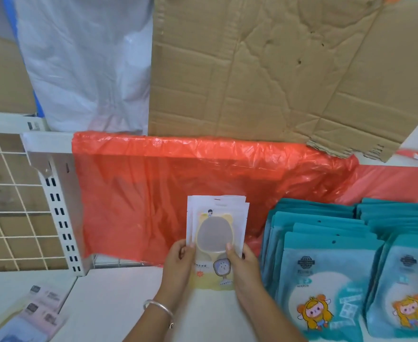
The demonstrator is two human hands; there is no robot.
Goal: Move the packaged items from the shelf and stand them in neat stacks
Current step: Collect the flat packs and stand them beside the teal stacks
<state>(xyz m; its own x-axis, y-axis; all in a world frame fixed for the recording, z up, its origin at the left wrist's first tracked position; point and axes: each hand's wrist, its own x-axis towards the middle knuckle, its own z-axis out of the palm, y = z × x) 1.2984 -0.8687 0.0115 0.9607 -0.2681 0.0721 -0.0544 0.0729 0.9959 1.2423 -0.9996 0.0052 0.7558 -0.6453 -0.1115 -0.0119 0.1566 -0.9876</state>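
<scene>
A small stack of white and yellow mirror packages [217, 225] stands upright on the white shelf [109, 304], leaning toward the red plastic sheet. My left hand [178, 264] grips the stack's left edge, thumb on the front. My right hand [242, 270] grips its right edge the same way. To the right, two rows of teal packages [326, 267] with a cartoon girl stand in leaning stacks, the nearer row right beside my right hand.
Red plastic sheet [178, 183] hangs behind the packages. A flattened cardboard box [264, 70] and a clear plastic bag [87, 65] lie on the shelf above. A white slotted upright [62, 218] and wire grid [13, 206] stand left. Pinkish packages [37, 314] lie at bottom left.
</scene>
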